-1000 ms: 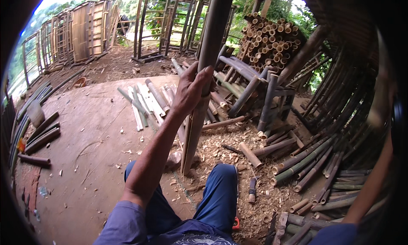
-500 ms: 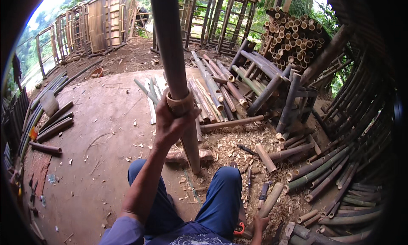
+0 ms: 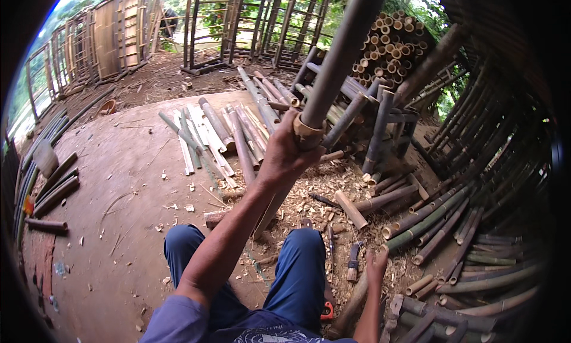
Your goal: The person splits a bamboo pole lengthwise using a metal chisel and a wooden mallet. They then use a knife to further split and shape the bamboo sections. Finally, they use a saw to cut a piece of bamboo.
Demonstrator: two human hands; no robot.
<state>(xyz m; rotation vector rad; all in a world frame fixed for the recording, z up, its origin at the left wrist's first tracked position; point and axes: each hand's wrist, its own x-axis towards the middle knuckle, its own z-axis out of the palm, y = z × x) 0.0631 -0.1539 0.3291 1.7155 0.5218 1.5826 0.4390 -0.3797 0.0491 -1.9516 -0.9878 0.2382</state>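
My left hand point(image 3: 292, 146) is wrapped round a long dark bamboo pole point(image 3: 342, 63), just at a pale ring-shaped collar point(image 3: 308, 131) on it. The pole leans up to the right, and its lower part passes behind my forearm to the ground between my knees. Low on the right, my right hand point(image 3: 376, 267) has its fingers stretched forward, apparently holding nothing. Beside that wrist lies a thick pale wooden or bamboo piece point(image 3: 352, 304). A tool with a dark banded handle point(image 3: 354, 262) is just left of my fingers.
Wood chips point(image 3: 297, 209) cover the ground ahead. Split strips point(image 3: 199, 132) and bamboo lengths point(image 3: 241, 143) lie beyond. More bamboo poles point(image 3: 431, 218) are piled at right, near a dark bamboo frame point(image 3: 377, 132). A red-orange handle point(image 3: 327, 311) shows by my right leg.
The pole's top has swung right, with my left hand moving right and slightly up. My right hand has left the thick pale piece and reached forward. The whole view has shifted somewhat.
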